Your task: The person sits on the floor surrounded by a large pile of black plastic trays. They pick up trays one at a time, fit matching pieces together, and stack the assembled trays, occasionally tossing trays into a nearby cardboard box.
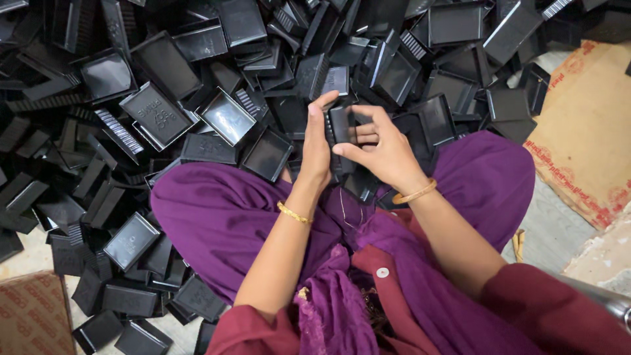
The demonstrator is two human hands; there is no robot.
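1. A heap of black trays [158,115] covers the floor across the top and left; its edges run out of view, and deep in the heap single trays blur into shadow.
2. Purple cloth [230,217] drapes the seated person's knees, hiding the legs and part of the heap under them.
3. Cardboard [585,131] lies at the right, cut off by the picture's edge; a second piece [29,315] shows at the lower left corner.
4. The left hand [317,141] stands upright, its grip pressed against the left side of a small black part [340,128].
5. The right hand [381,148] pinches the same part from the right, thumb low, fingers across it.
6. The part sits between both hands, above the knees and in front of the heap; the fingers hide most of it, so its shape is hard to tell.
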